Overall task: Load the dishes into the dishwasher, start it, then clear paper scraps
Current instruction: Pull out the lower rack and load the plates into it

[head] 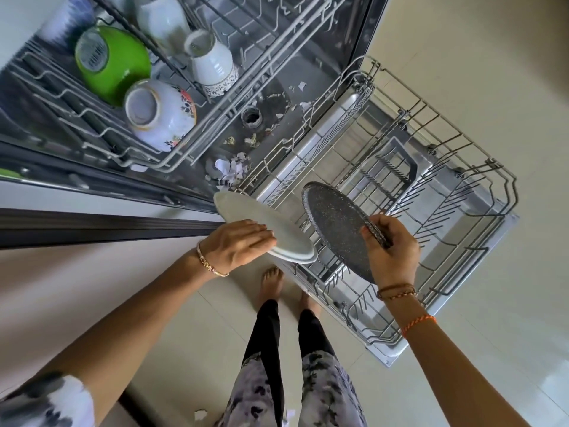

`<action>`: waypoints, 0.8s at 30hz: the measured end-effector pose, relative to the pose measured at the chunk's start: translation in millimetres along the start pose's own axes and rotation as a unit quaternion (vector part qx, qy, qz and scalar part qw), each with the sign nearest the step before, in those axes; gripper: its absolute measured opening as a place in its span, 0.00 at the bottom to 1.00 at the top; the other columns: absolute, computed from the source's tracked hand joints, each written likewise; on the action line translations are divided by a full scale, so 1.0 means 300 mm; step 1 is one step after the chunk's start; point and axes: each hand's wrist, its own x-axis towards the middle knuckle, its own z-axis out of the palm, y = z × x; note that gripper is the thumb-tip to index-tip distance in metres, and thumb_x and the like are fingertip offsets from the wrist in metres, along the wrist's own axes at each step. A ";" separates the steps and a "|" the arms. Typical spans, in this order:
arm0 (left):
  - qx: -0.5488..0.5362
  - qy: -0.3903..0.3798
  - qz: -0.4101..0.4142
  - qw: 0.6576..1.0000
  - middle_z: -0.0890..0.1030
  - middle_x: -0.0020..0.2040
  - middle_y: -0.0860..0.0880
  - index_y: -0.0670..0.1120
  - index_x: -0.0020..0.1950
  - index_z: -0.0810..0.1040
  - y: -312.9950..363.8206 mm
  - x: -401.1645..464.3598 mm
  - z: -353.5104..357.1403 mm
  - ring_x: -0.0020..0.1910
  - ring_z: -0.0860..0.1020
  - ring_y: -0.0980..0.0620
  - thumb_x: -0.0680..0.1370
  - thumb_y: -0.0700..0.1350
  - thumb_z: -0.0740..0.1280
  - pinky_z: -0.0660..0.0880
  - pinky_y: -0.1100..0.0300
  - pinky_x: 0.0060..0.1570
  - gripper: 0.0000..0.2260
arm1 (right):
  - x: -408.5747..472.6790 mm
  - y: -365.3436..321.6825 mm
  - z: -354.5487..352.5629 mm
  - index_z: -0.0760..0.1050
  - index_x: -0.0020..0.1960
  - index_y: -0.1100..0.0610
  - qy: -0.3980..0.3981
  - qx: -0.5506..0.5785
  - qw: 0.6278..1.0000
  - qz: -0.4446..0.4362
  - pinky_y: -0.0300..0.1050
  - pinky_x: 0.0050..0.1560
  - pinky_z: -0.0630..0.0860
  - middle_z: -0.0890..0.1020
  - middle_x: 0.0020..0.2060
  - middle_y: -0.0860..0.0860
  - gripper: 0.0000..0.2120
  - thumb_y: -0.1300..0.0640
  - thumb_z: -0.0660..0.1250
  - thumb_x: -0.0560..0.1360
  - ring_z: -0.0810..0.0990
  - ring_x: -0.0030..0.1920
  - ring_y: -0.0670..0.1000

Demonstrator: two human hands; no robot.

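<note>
On the floor tiles (492, 118) nearest the person, a torn paper scrap (200, 414) lay beside the bare feet (272, 280). Above these, the left hand (238, 245) lay over the rim of a pale plate (264, 231), fingers fairly straight across its top while the thumb was hidden beneath, so the plate was carried at the near left corner of the lower rack (409, 229). The right hand (391, 251) pinched the edge of a dark speckled plate (334, 224), tilted over the rack's near tines.

The step in hand appeared to be slotting plates into the pulled-out lower rack, which held no dishes. Doing it well would likely mean standing each plate on edge between two rows of tines, one at a time, faces toward the middle, without knocking them together.

Farther on, more paper scraps (229, 169) littered the dishwasher tub floor. Beyond, the upper rack (101, 140) held an inverted floral bowl (161, 114), a green bowl (112, 64) and a white cup (212, 64). The green bowl's base carried a label, too blurred to read.
</note>
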 end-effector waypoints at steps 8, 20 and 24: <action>-0.046 -0.141 -0.011 0.989 0.83 0.34 0.46 0.42 0.46 0.70 0.001 -0.080 0.112 0.33 0.82 0.51 0.82 0.36 0.49 0.79 0.60 0.35 0.11 | -0.010 0.005 0.032 0.78 0.49 0.59 0.022 -0.006 1.000 -0.003 0.26 0.39 0.73 0.78 0.38 0.45 0.09 0.66 0.70 0.70 0.77 0.39 0.46; -0.024 -0.345 -0.101 0.933 0.82 0.30 0.49 0.43 0.34 0.81 -0.011 -0.135 0.183 0.32 0.83 0.50 0.66 0.35 0.59 0.79 0.59 0.39 0.11 | -0.015 -0.003 0.064 0.79 0.48 0.60 0.007 -0.045 0.999 0.000 0.38 0.42 0.75 0.79 0.39 0.47 0.08 0.66 0.70 0.70 0.77 0.39 0.48; -0.024 -0.364 -0.127 0.923 0.82 0.30 0.50 0.45 0.34 0.81 -0.025 -0.149 0.218 0.34 0.82 0.49 0.52 0.31 0.78 0.79 0.57 0.42 0.15 | -0.014 -0.001 0.089 0.79 0.48 0.59 -0.009 -0.058 0.998 0.002 0.41 0.44 0.75 0.78 0.38 0.45 0.08 0.66 0.70 0.70 0.78 0.40 0.47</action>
